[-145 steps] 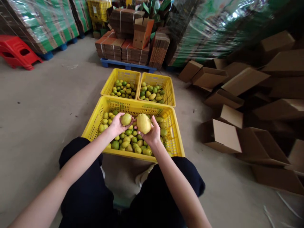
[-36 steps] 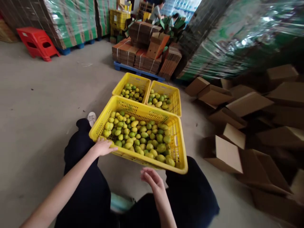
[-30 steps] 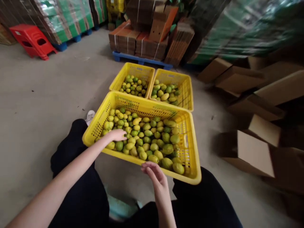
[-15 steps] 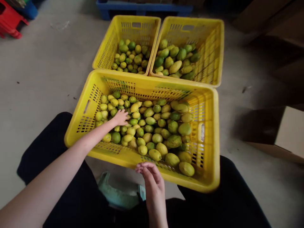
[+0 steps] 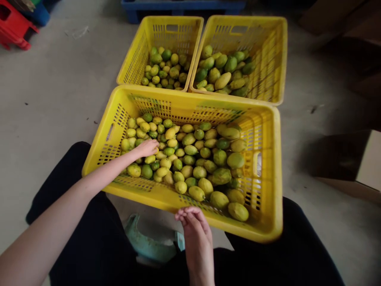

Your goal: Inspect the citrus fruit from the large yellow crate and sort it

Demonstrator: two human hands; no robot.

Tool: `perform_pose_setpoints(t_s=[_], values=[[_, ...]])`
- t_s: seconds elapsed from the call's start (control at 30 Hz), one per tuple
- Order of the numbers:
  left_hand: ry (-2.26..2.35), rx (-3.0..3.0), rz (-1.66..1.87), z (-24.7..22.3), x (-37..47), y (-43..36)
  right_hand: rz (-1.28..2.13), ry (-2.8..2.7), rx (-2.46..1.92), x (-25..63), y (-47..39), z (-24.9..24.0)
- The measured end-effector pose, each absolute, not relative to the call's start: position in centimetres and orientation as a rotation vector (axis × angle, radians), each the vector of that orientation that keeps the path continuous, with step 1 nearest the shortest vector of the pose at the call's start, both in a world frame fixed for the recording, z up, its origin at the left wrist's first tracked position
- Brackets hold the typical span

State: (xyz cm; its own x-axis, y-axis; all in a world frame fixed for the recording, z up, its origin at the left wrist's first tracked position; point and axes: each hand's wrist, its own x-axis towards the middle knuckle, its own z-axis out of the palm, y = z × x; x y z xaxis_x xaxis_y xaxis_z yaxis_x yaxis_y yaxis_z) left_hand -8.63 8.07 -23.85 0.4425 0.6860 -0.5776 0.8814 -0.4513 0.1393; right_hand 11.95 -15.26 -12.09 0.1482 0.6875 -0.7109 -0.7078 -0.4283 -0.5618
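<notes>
My left hand (image 5: 148,147) reaches into the left half of the large yellow crate (image 5: 181,203). Its fingers are curled down around a yellow lemon (image 5: 157,151), of which only a small part shows. Around it lie several green and yellow lemons (image 5: 168,151), smaller toward the left and larger toward the right, such as the big lemon (image 5: 238,211) in the near right corner. Just outside the crate's near rim is my right hand (image 5: 195,228). Its fingers are bent and pressed together with the thumb, and nothing shows in them.
Behind the large crate stand two more yellow crates, a left one (image 5: 131,55) and a right one (image 5: 268,63), both holding lemons. A blue pallet (image 5: 184,5) lies beyond them. A red stool (image 5: 14,26) is far left, a cardboard box (image 5: 367,163) right, a teal plastic piece (image 5: 149,242) below.
The left hand's spread fingers have curled down onto a lemon. The right hand keeps its bent shape by the near rim. The view has shifted slightly.
</notes>
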Motion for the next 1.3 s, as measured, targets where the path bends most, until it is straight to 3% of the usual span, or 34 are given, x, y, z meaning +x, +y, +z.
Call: perform_pose_setpoints(t_s=[0.2,0.5,0.67,0.8,0.97,1.1,1.3], values=[[1.34,2.198,-0.74,-27.4,-7.9,9.0,1.577,0.1,-1.319,12.7,-15.4,-11.7],[1.177,1.888,-0.639,-23.8,-11.6,8.1,1.575,0.05,-1.288,12.7,-15.3,-12.0],[1.091,1.565,-0.611,-19.0,-10.0,5.0,1.494,-0.428,-1.344,11.6,-15.6,-12.8],[0.907,1.234,-0.236,-12.6,-5.7,-1.2,1.25,-1.078,-1.392,10.0,-15.5,-12.2],[0.967,1.367,-0.179,-7.9,-4.5,-6.7,0.956,-1.422,-1.255,9.7,-16.5,-10.0],[1.229,1.767,-0.349,-9.2,-7.0,-5.0,1.015,-1.261,-1.262,11.5,-18.3,-9.6],[1.548,2.179,-0.4,-15.2,-8.2,1.9,1.247,-0.711,-1.314,15.0,-20.0,-11.0]])
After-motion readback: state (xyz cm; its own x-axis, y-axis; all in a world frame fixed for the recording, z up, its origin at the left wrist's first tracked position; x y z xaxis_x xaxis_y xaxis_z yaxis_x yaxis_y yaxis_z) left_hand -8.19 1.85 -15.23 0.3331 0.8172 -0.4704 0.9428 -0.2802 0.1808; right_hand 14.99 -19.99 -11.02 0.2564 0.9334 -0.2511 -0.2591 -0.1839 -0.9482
